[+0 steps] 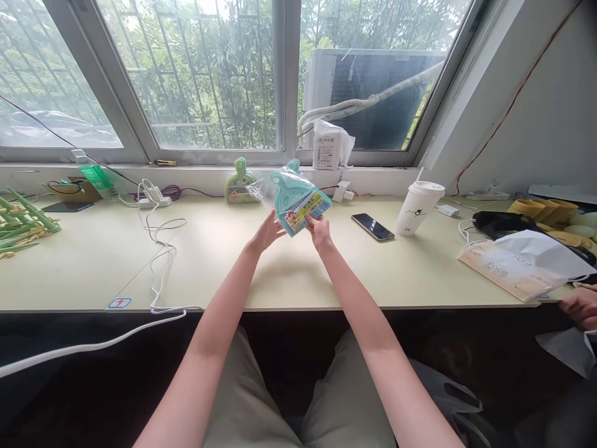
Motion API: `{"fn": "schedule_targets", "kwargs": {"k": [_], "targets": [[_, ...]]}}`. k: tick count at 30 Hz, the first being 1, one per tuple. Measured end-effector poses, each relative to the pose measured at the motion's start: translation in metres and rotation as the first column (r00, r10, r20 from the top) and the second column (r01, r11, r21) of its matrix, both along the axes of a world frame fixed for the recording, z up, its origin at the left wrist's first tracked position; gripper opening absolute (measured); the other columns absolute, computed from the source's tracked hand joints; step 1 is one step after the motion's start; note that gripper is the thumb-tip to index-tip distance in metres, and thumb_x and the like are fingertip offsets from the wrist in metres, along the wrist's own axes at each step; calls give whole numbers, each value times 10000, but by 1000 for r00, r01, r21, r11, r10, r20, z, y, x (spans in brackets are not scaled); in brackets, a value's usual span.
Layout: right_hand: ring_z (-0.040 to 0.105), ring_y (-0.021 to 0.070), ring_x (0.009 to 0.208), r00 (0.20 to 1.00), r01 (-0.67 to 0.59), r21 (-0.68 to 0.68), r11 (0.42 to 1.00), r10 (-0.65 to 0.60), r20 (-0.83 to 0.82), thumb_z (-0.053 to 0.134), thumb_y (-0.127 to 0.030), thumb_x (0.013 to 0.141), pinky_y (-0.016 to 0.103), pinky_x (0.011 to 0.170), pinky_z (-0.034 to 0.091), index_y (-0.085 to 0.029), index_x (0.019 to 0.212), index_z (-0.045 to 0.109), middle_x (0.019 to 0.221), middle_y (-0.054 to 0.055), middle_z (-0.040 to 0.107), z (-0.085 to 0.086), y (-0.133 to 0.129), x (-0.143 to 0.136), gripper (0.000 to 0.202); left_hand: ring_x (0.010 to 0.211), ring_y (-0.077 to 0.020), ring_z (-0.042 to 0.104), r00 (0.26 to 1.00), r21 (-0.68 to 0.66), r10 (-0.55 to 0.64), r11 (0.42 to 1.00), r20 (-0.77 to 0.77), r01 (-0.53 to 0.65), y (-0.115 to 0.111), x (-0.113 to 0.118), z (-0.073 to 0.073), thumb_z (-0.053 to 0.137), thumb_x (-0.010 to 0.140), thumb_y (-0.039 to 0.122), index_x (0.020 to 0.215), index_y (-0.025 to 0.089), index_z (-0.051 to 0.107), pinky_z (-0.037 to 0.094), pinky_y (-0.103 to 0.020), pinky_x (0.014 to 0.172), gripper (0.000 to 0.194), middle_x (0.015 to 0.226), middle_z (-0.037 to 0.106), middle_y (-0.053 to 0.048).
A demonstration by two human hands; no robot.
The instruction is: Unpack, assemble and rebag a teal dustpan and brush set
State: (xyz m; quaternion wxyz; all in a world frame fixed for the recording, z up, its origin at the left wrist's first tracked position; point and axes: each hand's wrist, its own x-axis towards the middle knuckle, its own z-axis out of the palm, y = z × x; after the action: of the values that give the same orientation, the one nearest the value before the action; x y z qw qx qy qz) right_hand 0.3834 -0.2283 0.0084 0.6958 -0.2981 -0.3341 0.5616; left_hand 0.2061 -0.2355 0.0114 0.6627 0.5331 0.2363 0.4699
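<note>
A teal mini dustpan set point(285, 198) in a clear plastic bag is held up above the desk, tilted, its printed label facing me. My right hand point(319, 230) grips its lower right side, thumb on the label and fingers behind. At the lower left edge is my left hand point(267, 234), its thumb against the wrapper and its fingers partly hidden beneath the pack. Behind, a similar green-yellow dustpan set point(240, 186) leans upright against the window ledge. The top of another teal one point(293, 165) shows behind the held pack.
To the right are a phone point(372, 227), a white lidded cup point(418, 208) with a straw, and a paper bag point(522, 264). White cables point(161, 249) trail across the left of the desk point(289, 286). Another person's hand point(581, 306) shows at the right edge.
</note>
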Motion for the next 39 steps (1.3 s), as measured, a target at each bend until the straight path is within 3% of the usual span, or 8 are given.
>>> {"fn": "schedule_targets", "kwargs": {"k": [5, 12, 16, 20, 22, 27, 32, 39], "targets": [[717, 215, 935, 998, -54, -6, 999, 54, 36, 783, -121, 697, 396, 888, 612, -158, 839, 647, 881, 49, 755, -2, 3, -4, 201, 1213, -274, 595, 974, -18, 169, 986, 153, -168, -2, 13, -4, 545, 927, 445, 1311, 151, 589, 417, -421, 1082, 485, 1221, 693, -98], [715, 191, 827, 997, 72, -27, 997, -72, 0, 758, -132, 703, 351, 823, 621, -153, 832, 640, 843, 48, 751, -3, 3, -1, 176, 1262, -279, 573, 997, -49, -59, 997, 47, 61, -9, 36, -14, 572, 918, 467, 1357, 191, 555, 402, -436, 1085, 519, 1426, 558, -122], [711, 181, 847, 991, 135, -54, 989, -135, 4, 745, -137, 703, 349, 825, 612, -156, 860, 638, 874, 46, 746, -7, 3, -7, 191, 1257, -277, 571, 986, 6, 166, 986, 25, -166, -9, 35, -12, 704, 826, 427, 1389, 213, 490, 453, -425, 1048, 639, 1419, 555, -128], [700, 160, 861, 956, 281, -88, 956, -270, 113, 718, -157, 712, 321, 828, 597, -165, 842, 632, 885, 34, 739, -13, 3, -13, 156, 1218, -284, 587, 912, 68, 404, 914, -63, -400, -12, 40, -14, 851, 662, 294, 1503, 278, 257, 536, -431, 949, 1030, 1407, 547, -129], [696, 157, 877, 950, 296, -83, 952, -283, 134, 713, -175, 714, 308, 825, 593, -169, 847, 629, 895, 32, 738, -14, 2, -15, 157, 1205, -283, 589, 875, 90, 478, 877, -69, -472, -14, 46, -16, 835, 675, 292, 1527, 276, 164, 569, -404, 886, 1084, 1433, 513, -144], [698, 162, 897, 973, 205, -11, 979, -203, 114, 713, -218, 731, 310, 833, 588, -171, 881, 624, 970, 53, 735, -15, -6, -22, 181, 885, -212, 692, 717, 169, 683, 730, -139, -663, -21, 57, -24, 612, 868, 409, 1552, 263, -9, 581, -325, 680, 935, 1349, 577, -145], [692, 165, 913, 974, 189, 26, 982, -191, 119, 733, -244, 730, 302, 840, 584, -167, 905, 617, 980, 62, 734, -13, -12, -31, 224, 604, -154, 643, 571, 266, 798, 602, -193, -753, -27, 58, -22, 489, 924, 454, 1546, 263, 67, 528, -301, 593, 775, 1216, 651, -121], [693, 168, 909, 975, 206, 2, 978, -206, 89, 716, -246, 736, 310, 845, 584, -167, 912, 616, 980, 67, 730, -19, -13, -35, 217, 691, -168, 646, 540, 294, 799, 601, -266, -743, -31, 56, -19, 438, 948, 384, 1517, 305, 101, 532, -313, 650, 666, 1264, 628, -100]]}}
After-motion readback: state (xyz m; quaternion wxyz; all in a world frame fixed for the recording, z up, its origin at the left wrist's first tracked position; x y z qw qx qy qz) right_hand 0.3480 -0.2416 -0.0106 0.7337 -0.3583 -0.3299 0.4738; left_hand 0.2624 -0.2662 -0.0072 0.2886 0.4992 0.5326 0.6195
